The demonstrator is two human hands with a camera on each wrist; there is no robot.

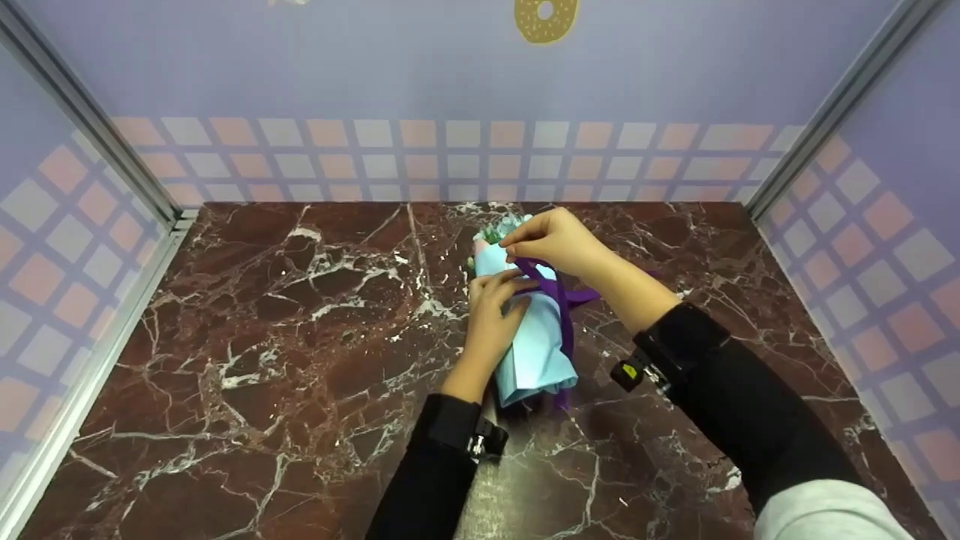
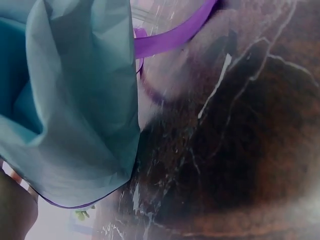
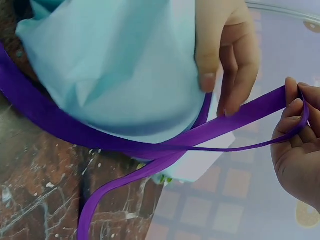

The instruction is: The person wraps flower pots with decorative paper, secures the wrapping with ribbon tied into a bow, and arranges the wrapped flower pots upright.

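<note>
A bouquet wrapped in light blue paper (image 1: 536,352) lies on the table, its pale blue flowers (image 1: 504,227) at the far end. Bent over the wrap's middle, my left hand (image 1: 491,307) holds the bouquet, thumb on the paper in the right wrist view. A purple ribbon (image 1: 564,319) passes around the wrap and trails down its right side. Above the flower end, my right hand (image 1: 559,244) pinches a looped length of that ribbon (image 3: 250,112) between thumb and fingers, drawn taut. In the left wrist view, the wrap's gathered paper (image 2: 90,110) hides most of the left hand.
The brown marbled tabletop (image 1: 247,420) carries small pale scraps (image 1: 401,281) left of the bouquet. Lilac walls with a checked band (image 1: 416,161) close off the back and both sides. A loose ribbon tail (image 1: 585,296) lies right of the bouquet.
</note>
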